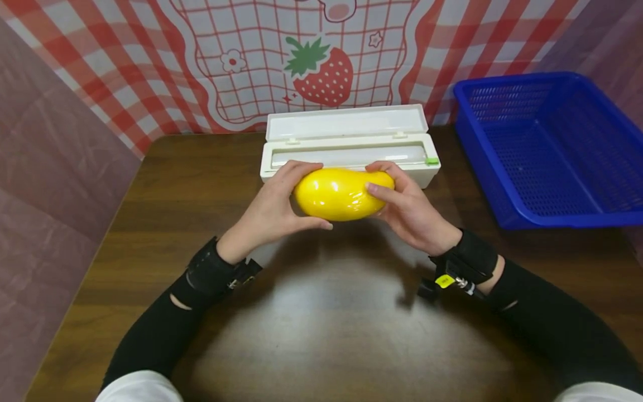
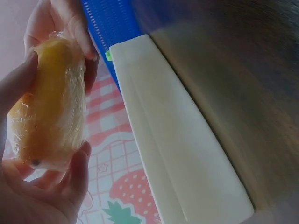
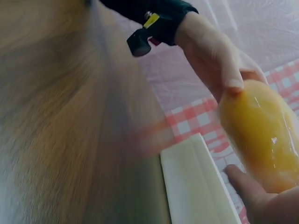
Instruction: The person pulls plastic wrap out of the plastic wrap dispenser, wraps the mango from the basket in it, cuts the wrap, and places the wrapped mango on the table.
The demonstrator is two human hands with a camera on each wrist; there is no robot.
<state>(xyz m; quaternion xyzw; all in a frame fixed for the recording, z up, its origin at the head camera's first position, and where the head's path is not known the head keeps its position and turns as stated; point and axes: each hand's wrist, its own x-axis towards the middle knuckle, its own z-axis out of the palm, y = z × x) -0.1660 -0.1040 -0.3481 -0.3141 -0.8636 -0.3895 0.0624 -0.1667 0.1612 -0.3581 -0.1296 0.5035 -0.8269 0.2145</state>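
Note:
A yellow mango (image 1: 339, 195), wrapped in shiny clear film, is held in the air between both hands. My left hand (image 1: 273, 209) grips its left end, fingers over the top and thumb along the near lower side. At the other end, my right hand (image 1: 414, 215) holds it with the thumb across the near face. Wrinkled cling film (image 2: 70, 116) clings around the mango in the left wrist view, bunched at the ends. Just behind the mango is a white cling film dispenser (image 1: 351, 142), its lid raised and a film roll inside; the mango and hands hide part of its front.
A blue plastic basket (image 1: 482, 151) stands at the right of the wooden table (image 1: 321, 335). Behind the dispenser hangs a red checked cloth (image 1: 236, 89) with a strawberry print. Black straps (image 1: 469, 257) with small cameras circle both wrists.

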